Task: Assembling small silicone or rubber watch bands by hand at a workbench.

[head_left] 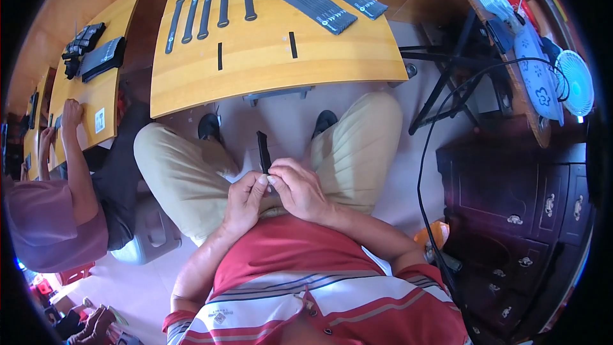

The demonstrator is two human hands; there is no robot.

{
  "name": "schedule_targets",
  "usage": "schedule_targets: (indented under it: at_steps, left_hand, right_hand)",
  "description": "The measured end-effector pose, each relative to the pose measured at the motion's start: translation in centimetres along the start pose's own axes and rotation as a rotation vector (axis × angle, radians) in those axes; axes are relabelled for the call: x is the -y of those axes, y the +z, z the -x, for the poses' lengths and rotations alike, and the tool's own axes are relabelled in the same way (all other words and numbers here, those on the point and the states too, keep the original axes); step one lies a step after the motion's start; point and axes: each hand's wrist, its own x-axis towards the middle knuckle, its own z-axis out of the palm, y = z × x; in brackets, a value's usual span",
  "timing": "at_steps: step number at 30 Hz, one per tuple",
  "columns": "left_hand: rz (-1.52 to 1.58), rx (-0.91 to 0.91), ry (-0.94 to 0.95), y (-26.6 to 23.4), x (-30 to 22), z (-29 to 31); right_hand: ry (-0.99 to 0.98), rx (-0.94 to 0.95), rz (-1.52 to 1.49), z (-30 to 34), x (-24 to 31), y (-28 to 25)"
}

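Both hands, left hand point(244, 199) and right hand point(297, 186), pinch a black strap point(262, 151) with closed fingers, upright over the lap; more straps point(205, 14) lie sorted at twelve o'clock on the tabletop point(268, 73).

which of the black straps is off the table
The black strap pinched upright between the left hand and right hand over the lap; all the others lie flat on the wooden table.

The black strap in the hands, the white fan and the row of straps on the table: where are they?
black strap point(262, 148), head view, its upper half.
white fan point(575, 82), head view, its grille.
row of straps point(205, 13), head view, a middle strap.
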Motion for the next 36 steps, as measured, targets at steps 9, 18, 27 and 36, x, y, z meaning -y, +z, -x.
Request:
schedule_targets:
  at_steps: [9,18,27,36]
  left_hand:
    - [-0.078,0.045,0.011,0.0,-0.6,0.4]
    - [0.001,0.030,0.034,0.2,-1.9,-0.4]
    - [-0.140,0.227,-0.024,-0.3,-2.2,-0.8]
    - [-0.151,0.194,-0.019,-0.8,-0.8,-0.9]
  right_hand:
    - [-0.082,0.084,0.310,0.0,-1.4,-0.8]
    - [0.025,0.124,0.222,-2.0,0.6,-3.4]
    - [0.350,0.237,-0.191,1.0,0.2,-2.1]
    - [0.291,0.282,-0.112,1.3,-0.3,-1.9]
